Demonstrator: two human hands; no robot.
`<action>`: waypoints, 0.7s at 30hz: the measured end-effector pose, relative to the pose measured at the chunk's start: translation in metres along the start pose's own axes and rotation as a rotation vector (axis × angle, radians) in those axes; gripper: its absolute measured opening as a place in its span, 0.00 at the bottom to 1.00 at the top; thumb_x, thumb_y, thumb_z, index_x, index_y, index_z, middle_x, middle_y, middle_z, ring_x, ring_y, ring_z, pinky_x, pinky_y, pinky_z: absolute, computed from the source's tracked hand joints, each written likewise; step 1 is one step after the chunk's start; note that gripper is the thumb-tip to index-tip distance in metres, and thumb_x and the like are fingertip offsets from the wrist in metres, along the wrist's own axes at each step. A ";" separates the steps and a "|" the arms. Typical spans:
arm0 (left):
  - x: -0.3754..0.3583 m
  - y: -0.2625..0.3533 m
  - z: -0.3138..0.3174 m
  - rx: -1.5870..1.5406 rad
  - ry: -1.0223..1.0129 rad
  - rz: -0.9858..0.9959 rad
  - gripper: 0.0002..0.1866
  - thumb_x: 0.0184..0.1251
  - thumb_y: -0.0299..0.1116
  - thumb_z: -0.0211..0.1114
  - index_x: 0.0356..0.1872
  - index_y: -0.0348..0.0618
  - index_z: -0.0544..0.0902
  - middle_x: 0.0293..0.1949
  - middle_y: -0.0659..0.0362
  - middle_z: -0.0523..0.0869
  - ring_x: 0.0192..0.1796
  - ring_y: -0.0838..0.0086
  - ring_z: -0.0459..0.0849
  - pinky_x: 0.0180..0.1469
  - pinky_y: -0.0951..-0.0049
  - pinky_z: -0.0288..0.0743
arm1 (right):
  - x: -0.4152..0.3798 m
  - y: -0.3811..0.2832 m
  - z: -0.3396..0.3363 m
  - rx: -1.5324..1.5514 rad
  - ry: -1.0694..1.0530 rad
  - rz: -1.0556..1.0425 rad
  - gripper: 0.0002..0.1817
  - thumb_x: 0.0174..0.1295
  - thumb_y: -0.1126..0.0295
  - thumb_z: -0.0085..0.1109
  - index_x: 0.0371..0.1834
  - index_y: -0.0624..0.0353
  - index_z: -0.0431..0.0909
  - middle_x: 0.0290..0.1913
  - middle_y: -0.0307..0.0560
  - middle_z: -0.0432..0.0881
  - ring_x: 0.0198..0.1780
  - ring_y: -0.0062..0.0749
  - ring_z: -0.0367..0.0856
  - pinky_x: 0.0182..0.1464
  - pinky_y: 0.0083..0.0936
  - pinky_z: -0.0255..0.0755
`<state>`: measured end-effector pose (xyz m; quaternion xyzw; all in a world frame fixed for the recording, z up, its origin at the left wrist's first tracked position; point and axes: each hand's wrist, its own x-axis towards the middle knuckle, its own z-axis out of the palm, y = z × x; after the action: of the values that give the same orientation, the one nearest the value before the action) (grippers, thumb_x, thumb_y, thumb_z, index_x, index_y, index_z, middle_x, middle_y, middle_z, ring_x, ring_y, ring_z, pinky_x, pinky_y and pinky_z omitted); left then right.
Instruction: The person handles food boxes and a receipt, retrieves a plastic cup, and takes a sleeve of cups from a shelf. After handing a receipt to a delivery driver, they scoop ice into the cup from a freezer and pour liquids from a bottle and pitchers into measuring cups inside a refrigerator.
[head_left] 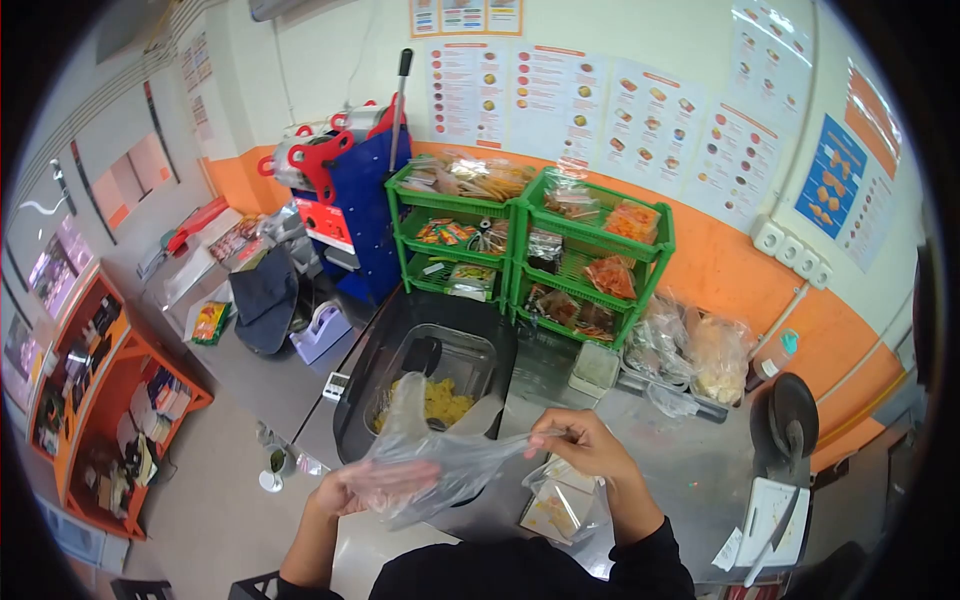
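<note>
A clear plastic bag (pixel 440 478) is stretched between my two hands, its two handle-like flaps standing up over the pan. My left hand (pixel 385 485) is at the bag's left side, with its fingers showing blurred through the film. My right hand (pixel 585 442) pinches a gathered edge of the bag. Behind the bag, a metal pan (pixel 480 350) holds yellow food (pixel 448 402) in lumps and a dark utensil (pixel 423 354); it sits in a black tray (pixel 350 425). Below my right hand lies another clear bag (pixel 570 505) with pale, flat pieces inside.
Green tiered racks (pixel 520 235) with packets stand at the back. A blue press-like machine (pixel 365 190), a tape dispenser (pixel 322 332) and a timer (pixel 337 387) are on the left. On the right are bagged goods (pixel 720 360), a black pan (pixel 793 410), a knife (pixel 775 540) and a white board (pixel 790 505).
</note>
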<state>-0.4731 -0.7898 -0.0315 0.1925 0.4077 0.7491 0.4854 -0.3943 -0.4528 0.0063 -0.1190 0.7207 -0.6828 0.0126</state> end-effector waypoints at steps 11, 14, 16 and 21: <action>0.045 -0.043 0.000 0.224 -0.085 0.350 0.49 0.46 0.31 0.75 0.70 0.44 0.55 0.69 0.51 0.59 0.70 0.55 0.61 0.66 0.49 0.58 | -0.021 0.002 -0.027 0.051 0.274 0.062 0.07 0.66 0.69 0.56 0.35 0.61 0.76 0.31 0.39 0.81 0.32 0.14 0.75 0.30 0.13 0.67; 0.082 -0.059 0.016 0.438 -0.006 0.335 0.58 0.39 0.29 0.80 0.71 0.44 0.48 0.68 0.52 0.61 0.70 0.61 0.60 0.68 0.58 0.54 | -0.028 -0.005 -0.033 0.145 0.361 0.182 0.08 0.65 0.66 0.57 0.34 0.59 0.75 0.31 0.39 0.80 0.29 0.13 0.73 0.29 0.12 0.65; 0.104 -0.068 0.016 0.590 0.140 0.331 0.57 0.38 0.29 0.80 0.70 0.42 0.50 0.65 0.53 0.65 0.68 0.63 0.63 0.67 0.61 0.56 | -0.033 -0.005 -0.040 0.202 0.394 0.263 0.09 0.65 0.64 0.57 0.34 0.58 0.75 0.31 0.39 0.80 0.28 0.12 0.71 0.28 0.11 0.63; 0.159 -0.057 -0.003 0.563 -0.193 0.286 0.47 0.45 0.28 0.76 0.68 0.40 0.57 0.57 0.57 0.73 0.64 0.69 0.67 0.65 0.66 0.57 | -0.050 -0.007 -0.067 0.127 0.193 -0.090 0.08 0.65 0.66 0.57 0.36 0.60 0.75 0.38 0.45 0.82 0.27 0.13 0.68 0.27 0.11 0.60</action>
<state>-0.5153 -0.6391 -0.0961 0.4448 0.5197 0.6457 0.3392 -0.3565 -0.3778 0.0103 -0.0841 0.6680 -0.7351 -0.0800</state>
